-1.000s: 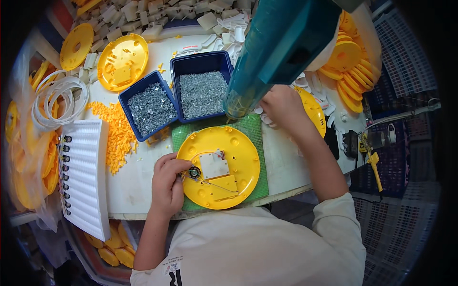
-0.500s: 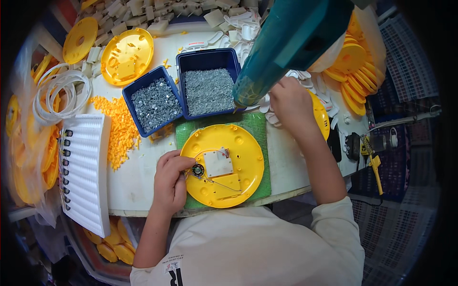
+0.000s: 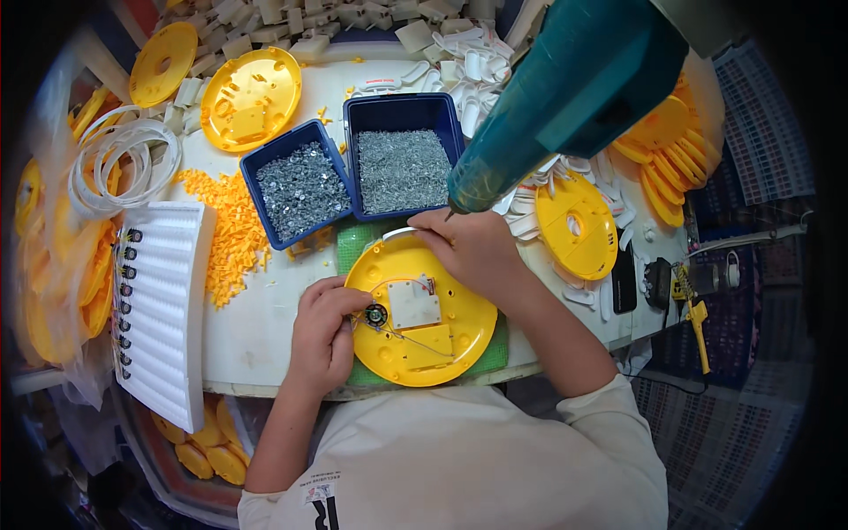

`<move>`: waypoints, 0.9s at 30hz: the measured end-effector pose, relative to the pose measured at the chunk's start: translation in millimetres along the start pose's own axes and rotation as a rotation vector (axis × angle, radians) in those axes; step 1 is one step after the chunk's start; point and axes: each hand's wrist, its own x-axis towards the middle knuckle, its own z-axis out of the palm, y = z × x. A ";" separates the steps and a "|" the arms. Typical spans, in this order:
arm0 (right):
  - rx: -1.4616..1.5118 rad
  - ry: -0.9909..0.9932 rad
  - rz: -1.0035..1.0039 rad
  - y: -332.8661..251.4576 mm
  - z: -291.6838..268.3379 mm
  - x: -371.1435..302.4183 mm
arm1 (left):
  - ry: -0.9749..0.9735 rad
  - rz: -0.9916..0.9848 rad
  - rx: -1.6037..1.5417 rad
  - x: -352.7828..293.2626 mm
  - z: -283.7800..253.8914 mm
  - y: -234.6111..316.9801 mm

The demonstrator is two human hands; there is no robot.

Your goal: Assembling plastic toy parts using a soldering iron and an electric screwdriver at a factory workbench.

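At left is a white ribbed foam tray (image 3: pixel 165 309). The left hand (image 3: pixel 325 331) bends its fingers at a small, round black speaker (image 3: pixel 376 315); I cannot tell if it pinches. The speaker and a square white box (image 3: pixel 413 306) sit on a smooth, round yellow plastic disc (image 3: pixel 473 325), which lies on a green textured mat (image 3: pixel 357 237) on the desk (image 3: pixel 243 353). At the disc's far edge, the right hand (image 3: pixel 468 254) pinches a curved white plastic strip (image 3: pixel 399 233). Above, a teal power tool (image 3: pixel 574 84) hides part of the desk.

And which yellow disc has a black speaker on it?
The yellow disc on the green mat: the black speaker is at its left edge, by the left hand, and none shows on the other discs.
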 end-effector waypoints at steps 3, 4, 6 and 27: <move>-0.006 0.009 0.000 2.3 4.2 -1.6 | -0.002 -0.003 0.006 1.0 -0.7 1.5; -0.006 0.009 -0.002 2.7 6.2 -2.1 | -0.001 -0.004 0.006 1.2 -0.8 1.5; -0.054 0.056 -0.068 3.1 8.9 -3.6 | 0.003 0.006 0.011 1.8 -0.9 2.0; -0.500 0.157 0.316 52.5 -90.8 -109.3 | -0.036 -0.013 0.023 4.4 -4.0 4.5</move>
